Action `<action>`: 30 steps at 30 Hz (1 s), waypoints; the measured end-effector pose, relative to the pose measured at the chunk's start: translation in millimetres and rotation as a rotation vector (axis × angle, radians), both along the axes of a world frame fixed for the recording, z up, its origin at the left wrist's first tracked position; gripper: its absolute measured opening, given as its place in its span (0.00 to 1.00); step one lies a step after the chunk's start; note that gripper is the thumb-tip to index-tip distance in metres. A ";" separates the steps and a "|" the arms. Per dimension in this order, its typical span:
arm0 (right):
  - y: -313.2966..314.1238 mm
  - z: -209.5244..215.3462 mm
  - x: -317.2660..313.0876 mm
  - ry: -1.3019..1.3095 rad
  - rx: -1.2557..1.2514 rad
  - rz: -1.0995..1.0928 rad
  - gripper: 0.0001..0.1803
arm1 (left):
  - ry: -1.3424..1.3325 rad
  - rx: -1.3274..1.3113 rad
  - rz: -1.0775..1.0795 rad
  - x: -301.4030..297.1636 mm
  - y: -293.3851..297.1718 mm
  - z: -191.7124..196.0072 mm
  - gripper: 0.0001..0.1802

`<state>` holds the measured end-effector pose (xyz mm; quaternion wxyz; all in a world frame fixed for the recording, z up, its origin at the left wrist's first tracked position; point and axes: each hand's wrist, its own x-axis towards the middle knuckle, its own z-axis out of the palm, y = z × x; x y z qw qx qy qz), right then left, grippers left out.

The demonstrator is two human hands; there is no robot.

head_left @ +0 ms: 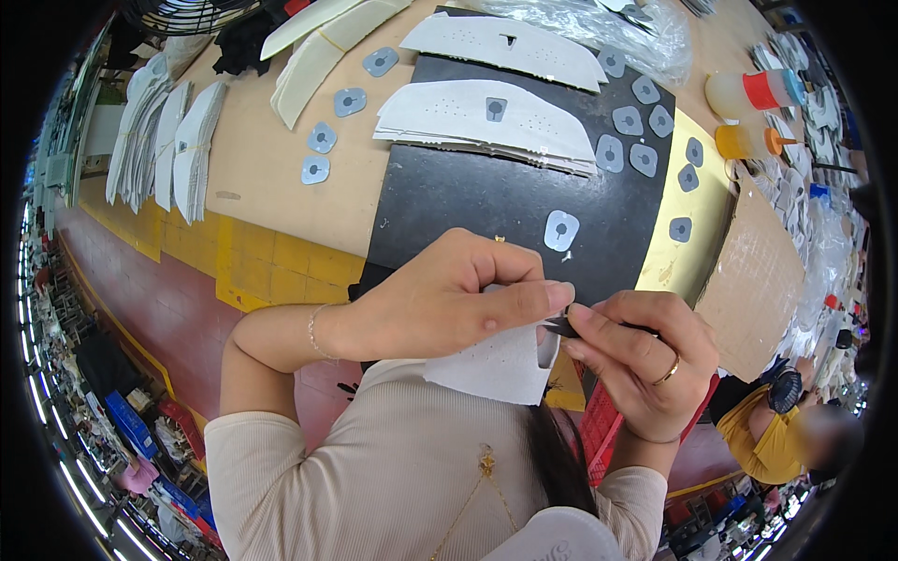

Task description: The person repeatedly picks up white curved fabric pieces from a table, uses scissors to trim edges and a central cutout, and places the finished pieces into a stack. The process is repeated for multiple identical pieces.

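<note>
Beyond a white rounded object [561, 538], left hand [449, 304] tightly pinched a white panel [491, 369], right hand [645, 360] a dark tool [561, 326], seemingly mid-work, grey patches [561, 230] lying loose.

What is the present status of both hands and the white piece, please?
Left hand holding white piece. Right hand pinching thin dark item at piece's right edge. Left hand hides part of piece.

Black mat [468, 198] passable between hands [449, 304] and white stack [444, 114].
</note>
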<state>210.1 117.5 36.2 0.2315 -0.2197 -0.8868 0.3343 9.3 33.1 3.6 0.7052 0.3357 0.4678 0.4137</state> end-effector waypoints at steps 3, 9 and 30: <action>-0.1 -2.2 -0.9 0.014 0.002 0.004 0.17 | 0.017 0.014 0.001 -1.1 0.4 2.9 0.19; -1.5 -5.0 -0.3 0.074 -0.021 -0.027 0.16 | 0.208 0.164 0.057 -1.9 -3.3 1.2 0.16; -9.7 -13.9 1.7 0.116 -0.283 -0.214 0.21 | 0.143 0.122 0.120 -2.0 -4.4 4.9 0.13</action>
